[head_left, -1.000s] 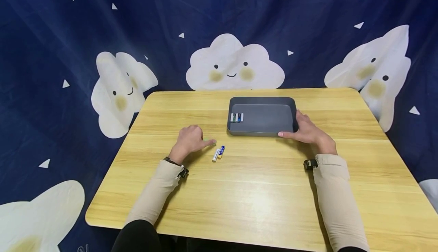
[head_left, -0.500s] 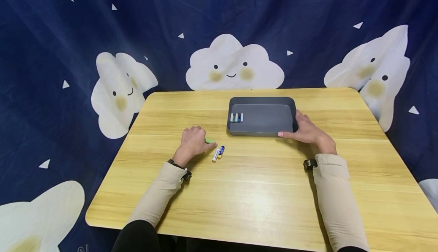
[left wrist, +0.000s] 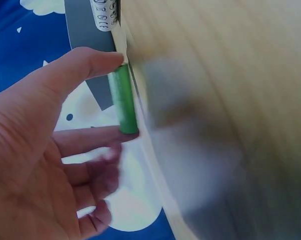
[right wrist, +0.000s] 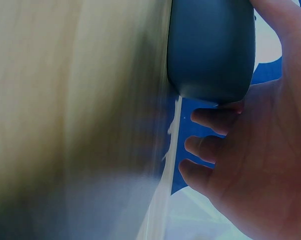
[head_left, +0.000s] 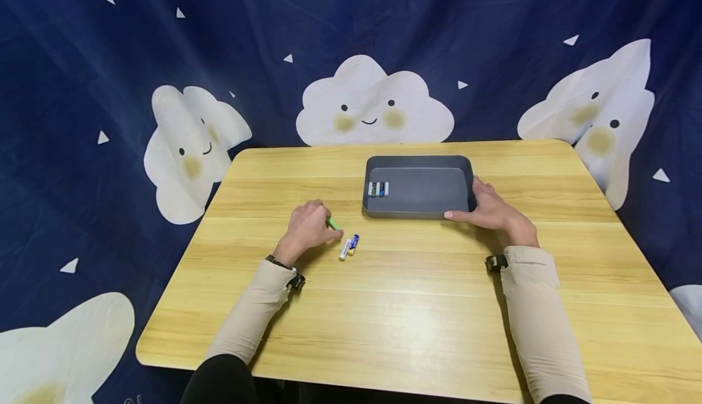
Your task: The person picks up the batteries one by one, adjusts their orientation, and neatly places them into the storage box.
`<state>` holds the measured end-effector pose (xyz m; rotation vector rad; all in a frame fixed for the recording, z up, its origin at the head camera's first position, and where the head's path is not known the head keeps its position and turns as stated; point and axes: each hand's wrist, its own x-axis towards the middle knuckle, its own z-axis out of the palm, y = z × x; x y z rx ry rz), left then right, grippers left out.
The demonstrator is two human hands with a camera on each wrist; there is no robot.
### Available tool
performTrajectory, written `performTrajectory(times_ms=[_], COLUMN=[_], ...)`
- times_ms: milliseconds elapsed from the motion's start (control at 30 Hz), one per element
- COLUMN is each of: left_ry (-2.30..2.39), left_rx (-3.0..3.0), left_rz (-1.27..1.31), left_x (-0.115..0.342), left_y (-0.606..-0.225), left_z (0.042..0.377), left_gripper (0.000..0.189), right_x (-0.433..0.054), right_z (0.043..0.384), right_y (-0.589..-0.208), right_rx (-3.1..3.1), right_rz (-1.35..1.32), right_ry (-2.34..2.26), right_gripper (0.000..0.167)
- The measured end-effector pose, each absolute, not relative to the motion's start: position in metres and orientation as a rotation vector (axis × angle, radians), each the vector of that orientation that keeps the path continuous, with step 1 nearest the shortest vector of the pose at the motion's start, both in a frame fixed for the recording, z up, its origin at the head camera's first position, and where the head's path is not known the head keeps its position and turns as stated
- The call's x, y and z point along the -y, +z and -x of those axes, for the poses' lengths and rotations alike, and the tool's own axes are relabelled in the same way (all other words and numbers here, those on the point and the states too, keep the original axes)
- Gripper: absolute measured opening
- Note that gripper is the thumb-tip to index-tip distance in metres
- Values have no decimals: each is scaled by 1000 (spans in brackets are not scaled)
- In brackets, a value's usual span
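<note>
Pinching a slim battery (left wrist: 123, 100) (plain green) is the left grip (head_left: 309, 226); the right grip (head_left: 493, 210) holds a tray (head_left: 429, 189).

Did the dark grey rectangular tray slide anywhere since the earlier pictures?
No, it hasn't slid any way. In the head view, the dark grey rectangular tray keeps the same spot on the light wooden table, judged by the table's back edge.

Dark blue cloth (head_left: 241, 32) with smiling white clouds (head_left: 368, 108) hangs behind a wood-grain table (head_left: 417, 294).
</note>
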<state>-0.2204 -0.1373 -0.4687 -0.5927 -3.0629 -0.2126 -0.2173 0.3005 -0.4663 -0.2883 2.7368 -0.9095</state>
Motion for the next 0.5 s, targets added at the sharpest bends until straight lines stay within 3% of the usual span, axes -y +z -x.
performTrajectory(times_ms=[200, 500], left_ry=[-410, -738], left_rx=[3053, 3013], left_rz=[638, 698], left_x=[140, 138], left_y=[-471, -473], left_z=[225, 233], left_gripper=[36, 62], right_x=[-300, -300], right_z=[217, 217], right_y=[-465, -467], right_rx=[-2738, -2733], right_rz=[289, 285], right_ry=[-932, -940], right_gripper=[130, 129])
